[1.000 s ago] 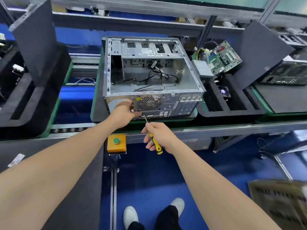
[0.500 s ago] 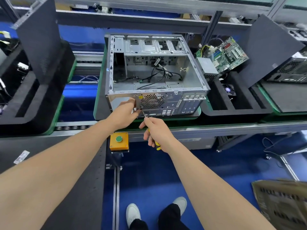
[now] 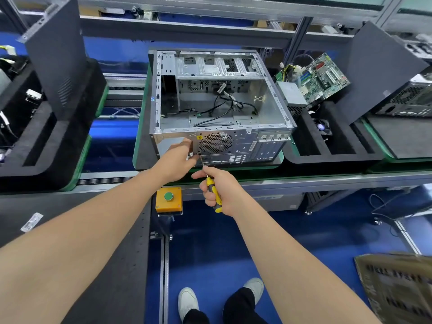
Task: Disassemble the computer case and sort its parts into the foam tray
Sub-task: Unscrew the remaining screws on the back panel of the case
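Open silver computer case (image 3: 219, 108) on its side (cables loose inside), black foam tray (image 3: 327, 157) just beside

Screwdriver (image 3: 210, 182) at computer case (image 3: 236, 146) rear

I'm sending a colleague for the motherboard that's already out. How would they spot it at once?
Start at the open metal computer case mid-conveyor. Right of it sits a black foam tray; the motherboard leans at its far end beside a grey power supply. It is the only green board there, studded with slots.
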The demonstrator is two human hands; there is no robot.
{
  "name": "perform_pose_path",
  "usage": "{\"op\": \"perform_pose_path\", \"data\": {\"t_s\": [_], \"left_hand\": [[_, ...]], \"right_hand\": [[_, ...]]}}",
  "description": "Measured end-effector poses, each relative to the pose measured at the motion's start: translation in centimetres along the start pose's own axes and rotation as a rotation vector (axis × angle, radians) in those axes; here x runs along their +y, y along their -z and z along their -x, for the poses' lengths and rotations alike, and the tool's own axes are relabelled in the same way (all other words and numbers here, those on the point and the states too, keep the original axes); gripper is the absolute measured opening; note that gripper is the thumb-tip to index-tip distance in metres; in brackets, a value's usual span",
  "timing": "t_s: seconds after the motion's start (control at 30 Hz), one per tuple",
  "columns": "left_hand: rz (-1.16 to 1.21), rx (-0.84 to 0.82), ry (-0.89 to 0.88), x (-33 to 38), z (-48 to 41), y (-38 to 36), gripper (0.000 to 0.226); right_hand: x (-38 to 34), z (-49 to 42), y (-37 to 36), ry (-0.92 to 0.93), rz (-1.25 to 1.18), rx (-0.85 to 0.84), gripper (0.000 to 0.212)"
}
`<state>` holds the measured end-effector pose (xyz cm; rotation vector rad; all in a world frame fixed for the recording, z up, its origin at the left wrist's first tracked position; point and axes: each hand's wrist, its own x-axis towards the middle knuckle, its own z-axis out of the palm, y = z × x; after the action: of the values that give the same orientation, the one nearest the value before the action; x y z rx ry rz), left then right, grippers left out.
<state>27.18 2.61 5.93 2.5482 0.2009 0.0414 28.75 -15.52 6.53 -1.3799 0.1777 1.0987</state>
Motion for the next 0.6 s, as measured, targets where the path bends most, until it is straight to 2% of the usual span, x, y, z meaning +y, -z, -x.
{"op": "perform_pose_path", "data": {"t_s": [0.37,0.6], "left_hand": [[0.041,0.038,-0.019,-0.33,-0.24,-0.58,0.015],[0.042,0.059,-0.014,-0.51,-0.35,-0.8,0.017]], "right_hand": [[-0.52,0.17,-0.01,-0.01,0.063,0.032,0.041],[-0.36,0.16,-0.16,-0.046,-0.084,-0.018,0.038]]}}
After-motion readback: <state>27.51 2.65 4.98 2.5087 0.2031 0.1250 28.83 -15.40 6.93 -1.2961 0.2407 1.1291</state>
